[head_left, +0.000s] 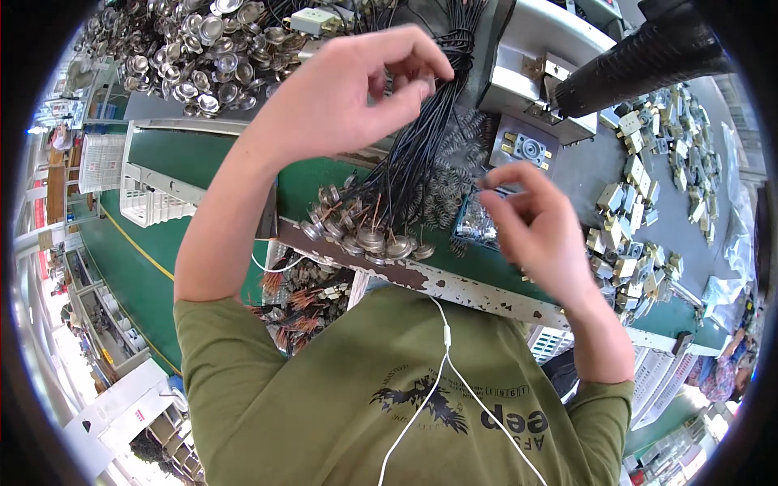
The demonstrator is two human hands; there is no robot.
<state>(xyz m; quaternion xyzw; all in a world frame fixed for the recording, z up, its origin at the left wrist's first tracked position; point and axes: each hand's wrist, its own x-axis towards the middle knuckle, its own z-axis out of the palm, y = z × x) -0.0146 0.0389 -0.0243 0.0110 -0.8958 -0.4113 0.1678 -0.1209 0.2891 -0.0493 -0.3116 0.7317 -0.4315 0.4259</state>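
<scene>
My left hand [356, 93] is raised above the bench, its fingers curled toward the thumb beside a bundle of black wires [459, 53]. What lies in that pinch, if anything, is hidden. Round metal discs [371, 240] sit at the wires' near ends by the bench edge. Thumb and forefinger of my right hand [539, 231] come together over a blue box [478, 223] of small shiny parts; whatever they grip is too small to name. Loose coil springs [444, 190] are heaped left of the box. Beyond my right hand lies a grey square part [528, 149] with brass prongs.
A metal machine [539, 61] with a thick black tube [640, 61] stands at the far right. Metal cups [203, 57] are piled far left. Grey and cream blocks [636, 194] cover the right side. A chipped metal rail [454, 287] edges the bench before me.
</scene>
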